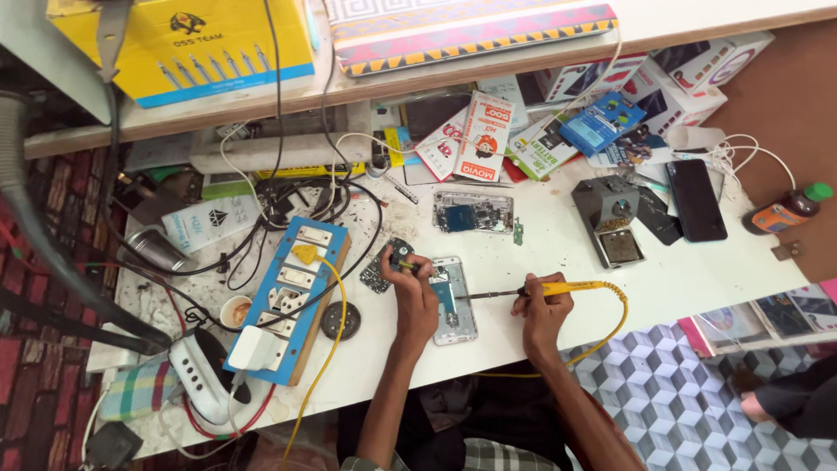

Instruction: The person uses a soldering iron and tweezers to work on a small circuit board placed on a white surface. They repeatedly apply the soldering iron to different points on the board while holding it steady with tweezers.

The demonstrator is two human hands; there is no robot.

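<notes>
An opened phone (455, 301) lies on the white bench, its inner board showing. My left hand (413, 290) rests at the phone's left edge and pinches a small yellow-handled tool (407, 265) over it. My right hand (542, 305) holds a yellow soldering iron (558, 288); its metal tip points left and reaches the phone's middle. The iron's yellow cord (617, 324) loops down off the bench edge.
A blue switch board (292, 301) with a yellow plug stands to the left among tangled cables. A second opened phone (472, 212), a grey iron stand (613, 220), a black phone (695, 199), boxes and packets lie behind. A brown bottle (785, 209) sits far right.
</notes>
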